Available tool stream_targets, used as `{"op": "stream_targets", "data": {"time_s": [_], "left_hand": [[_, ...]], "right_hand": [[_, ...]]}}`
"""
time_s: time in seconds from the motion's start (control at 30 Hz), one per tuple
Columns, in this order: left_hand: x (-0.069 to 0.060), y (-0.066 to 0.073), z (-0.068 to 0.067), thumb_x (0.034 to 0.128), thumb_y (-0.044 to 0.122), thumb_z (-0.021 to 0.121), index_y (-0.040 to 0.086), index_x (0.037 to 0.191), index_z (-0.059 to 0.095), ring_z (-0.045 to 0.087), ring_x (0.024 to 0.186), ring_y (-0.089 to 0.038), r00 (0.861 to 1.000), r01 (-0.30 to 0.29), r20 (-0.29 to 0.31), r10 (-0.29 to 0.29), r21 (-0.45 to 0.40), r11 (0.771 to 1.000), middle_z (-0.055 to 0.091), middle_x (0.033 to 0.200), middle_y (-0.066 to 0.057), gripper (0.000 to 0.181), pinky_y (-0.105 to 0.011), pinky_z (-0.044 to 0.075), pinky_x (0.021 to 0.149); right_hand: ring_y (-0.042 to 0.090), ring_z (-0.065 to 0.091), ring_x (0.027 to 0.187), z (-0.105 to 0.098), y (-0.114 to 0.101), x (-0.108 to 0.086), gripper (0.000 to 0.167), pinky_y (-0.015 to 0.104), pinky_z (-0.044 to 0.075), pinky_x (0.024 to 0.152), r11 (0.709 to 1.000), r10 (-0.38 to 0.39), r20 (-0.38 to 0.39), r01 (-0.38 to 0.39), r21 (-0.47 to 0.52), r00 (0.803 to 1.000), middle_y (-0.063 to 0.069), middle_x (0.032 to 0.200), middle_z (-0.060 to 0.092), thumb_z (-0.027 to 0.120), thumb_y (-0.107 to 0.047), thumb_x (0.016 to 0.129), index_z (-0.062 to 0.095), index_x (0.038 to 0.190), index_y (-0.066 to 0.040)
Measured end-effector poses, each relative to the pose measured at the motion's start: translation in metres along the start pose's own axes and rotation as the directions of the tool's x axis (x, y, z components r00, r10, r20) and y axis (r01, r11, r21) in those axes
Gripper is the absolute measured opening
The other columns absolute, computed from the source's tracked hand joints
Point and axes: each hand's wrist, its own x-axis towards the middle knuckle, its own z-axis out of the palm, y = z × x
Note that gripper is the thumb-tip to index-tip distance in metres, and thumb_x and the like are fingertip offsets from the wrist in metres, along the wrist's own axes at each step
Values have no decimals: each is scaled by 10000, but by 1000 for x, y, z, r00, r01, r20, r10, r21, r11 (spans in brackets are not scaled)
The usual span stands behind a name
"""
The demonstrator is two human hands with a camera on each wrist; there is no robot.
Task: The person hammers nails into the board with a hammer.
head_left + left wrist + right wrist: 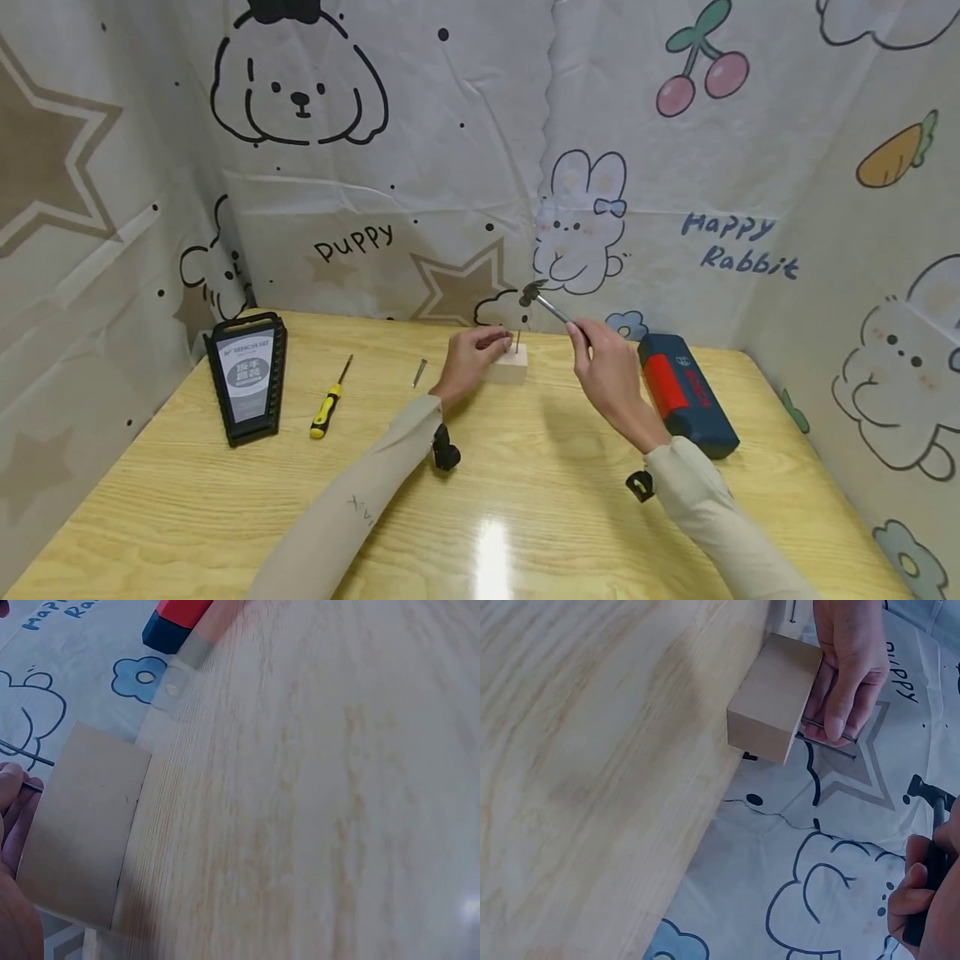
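Note:
A pale wooden block (512, 368) lies near the table's far edge. My left hand (467, 362) is at its left side, pinching a nail (849, 738) whose lower end meets the block's top. Close beside it, a second nail (832, 748) stands in the block without fingers on it; both nails also show in the left wrist view. My right hand (611, 367) grips a hammer (553, 309) by its handle. The hammer's dark head is raised above the block, apart from the nails.
To the left lie a black wrench-set case (247, 379), a yellow-and-black screwdriver (327, 408) and a slim metal piece (419, 372), too small to identify. A blue-and-red Bosch case (688, 396) sits at the right. Printed cloth (465, 167) hangs behind the table.

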Motion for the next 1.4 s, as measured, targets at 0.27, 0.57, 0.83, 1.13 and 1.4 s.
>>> {"op": "stream_targets", "data": {"time_s": [0.27,0.57,0.83,1.13,1.4], "left_hand": [[-1,1,-12,982,65,735,-37,1257,711,743,1073,-316,998,1,66,1,-32,999,758,1186,-192,295,-308,612,942],[-19,5,-46,1052,143,656,32,1379,650,667,1223,-298,988,41,149,-37,-25,999,678,1344,-217,345,-403,567,1049],[-19,6,-93,1074,152,617,8,1240,717,703,1014,-368,997,-75,49,67,193,978,741,1126,-152,242,-408,606,874],[-23,26,-137,1065,262,645,1,1191,686,661,844,-255,944,79,200,-261,634,769,717,1060,-159,293,-401,559,689],[-32,11,-136,1039,274,686,28,960,608,429,573,-113,893,190,186,-409,669,719,607,774,-51,270,-231,355,541]], "right_hand": [[282,615,683,6,0,-7,153,417,491,560,1000,13,37,-13,-2,999,142,905,740,704,-150,1018,758,978,-13],[284,595,614,15,2,-9,138,418,474,470,992,-100,30,102,-73,994,140,793,665,690,-127,1022,728,1002,5],[284,629,661,12,6,-9,157,430,506,500,993,-84,25,86,-84,996,131,807,678,686,-135,1027,732,985,9],[218,519,557,1,15,-15,183,314,332,475,999,37,22,-37,-37,999,43,667,621,736,-246,999,750,929,-78],[157,502,503,4,11,-14,135,259,282,436,996,-46,36,49,-76,998,15,635,629,748,-200,987,804,961,-80]]}}
